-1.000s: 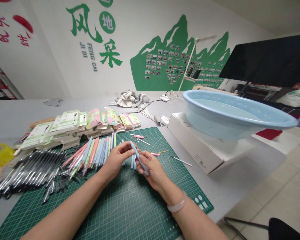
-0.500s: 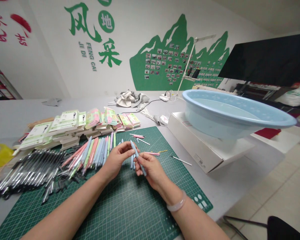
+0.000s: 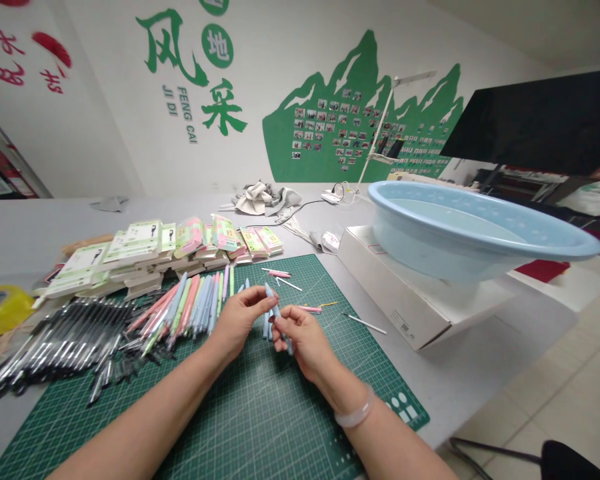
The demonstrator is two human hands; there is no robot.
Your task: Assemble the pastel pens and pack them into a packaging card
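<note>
A light blue pen [image 3: 277,311] is held tilted above the green cutting mat [image 3: 260,413]. My right hand [image 3: 303,337] is closed around its lower part, thumb and fingers pinching it. At its upper end, the thumb and fingertips of my left hand [image 3: 240,317] close on the barrel. More blue pens lie on the mat just behind my hands, partly hidden. Left of my left hand is a row of pastel pens [image 3: 193,303] in pink, green, blue and purple. Farther left lies a pile of clear pens with black parts [image 3: 75,340].
Stacked small boxes [image 3: 135,243] stand behind the pens, with a yellow tape roll [image 3: 3,313] at far left. Loose refills [image 3: 365,324] and pink pen parts [image 3: 311,309] lie beyond my hands. A blue basin [image 3: 430,250] rests on a white carton [image 3: 380,287] at right.
My left hand has moved right, and its fingertips have come onto the pen's upper end. My right hand keeps its hold with little movement. The view has shifted slightly.
</note>
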